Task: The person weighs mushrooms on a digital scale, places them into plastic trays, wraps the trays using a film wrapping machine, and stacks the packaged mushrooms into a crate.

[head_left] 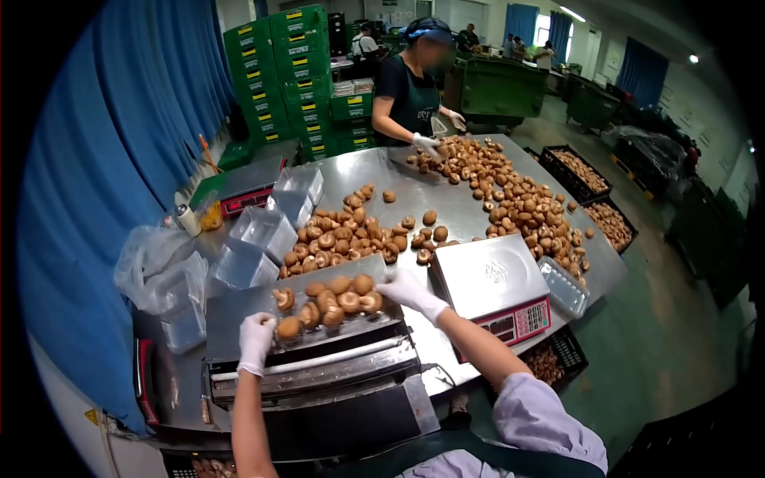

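Several brown shiitake mushrooms (348, 301) sit grouped on a clear plastic tray, its thin edges hard to see, on the metal top of a wrapping machine (319, 381). My left hand (256, 341), in a white glove, has its fingers closed at the near left end of the tray. At the far right end, my right hand (408, 291), also gloved, pinches the tray's edge beside the mushrooms. The undersides of both grips are hidden.
Loose mushrooms (343, 237) and a larger heap (526, 203) cover parts of the steel table. A digital scale (490, 271) stands to the right, clear empty trays (263, 231) to the left. Across the table, a co-worker (410, 88) reaches toward the heap. Green crates (299, 64) rise behind.
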### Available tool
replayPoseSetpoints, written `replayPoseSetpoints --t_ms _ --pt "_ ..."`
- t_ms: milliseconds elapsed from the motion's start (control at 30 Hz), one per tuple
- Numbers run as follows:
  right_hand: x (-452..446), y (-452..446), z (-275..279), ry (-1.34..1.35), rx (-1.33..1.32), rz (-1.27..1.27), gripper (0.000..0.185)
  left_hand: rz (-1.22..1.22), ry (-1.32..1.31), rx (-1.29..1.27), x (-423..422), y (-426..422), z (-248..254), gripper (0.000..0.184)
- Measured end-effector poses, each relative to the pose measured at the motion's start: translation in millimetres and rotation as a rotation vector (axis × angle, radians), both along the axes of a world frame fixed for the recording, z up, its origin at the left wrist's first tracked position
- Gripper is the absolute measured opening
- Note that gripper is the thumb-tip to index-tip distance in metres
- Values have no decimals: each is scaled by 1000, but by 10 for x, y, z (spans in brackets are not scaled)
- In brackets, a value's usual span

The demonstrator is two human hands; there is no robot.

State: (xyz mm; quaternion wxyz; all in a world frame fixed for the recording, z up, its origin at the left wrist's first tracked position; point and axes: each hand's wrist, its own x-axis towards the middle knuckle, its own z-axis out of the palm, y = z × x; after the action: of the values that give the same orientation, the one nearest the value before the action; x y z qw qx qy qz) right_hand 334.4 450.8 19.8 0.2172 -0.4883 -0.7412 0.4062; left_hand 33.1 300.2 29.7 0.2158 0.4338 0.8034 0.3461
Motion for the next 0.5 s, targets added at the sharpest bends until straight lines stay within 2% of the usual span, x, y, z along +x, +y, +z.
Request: replayPoseSetpoints --t_ms 100,167,267,367,400,433,467,500 --pt "-453 -111 -184 -10 -13 24 28 13 95 -90 -434 -136 -75 17" --pt "-649 -193 -186 -5 -20 32 29 -47 244 -126 -857 -167 -405 18" --pt "-736 -311 -123 -87 102 84 32 -99 114 -124 -1032 -276 -434 20" --pt "-658 -370 -75 -176 224 212 33 -145 -49 -148 -974 -445 -225 22" --pt "-615 -380 -105 -198 248 250 33 -216 58 -130 -1008 -518 -187 25" --pt "-558 -425 -190 -180 329 243 30 -283 177 -8 -1113 -594 -296 26" --pt "-474 -390 -181 -168 421 234 28 -341 304 73 -1017 -716 -77 26" --pt "-360 -470 73 -229 506 308 26 -396 383 79 -956 -829 102 28"
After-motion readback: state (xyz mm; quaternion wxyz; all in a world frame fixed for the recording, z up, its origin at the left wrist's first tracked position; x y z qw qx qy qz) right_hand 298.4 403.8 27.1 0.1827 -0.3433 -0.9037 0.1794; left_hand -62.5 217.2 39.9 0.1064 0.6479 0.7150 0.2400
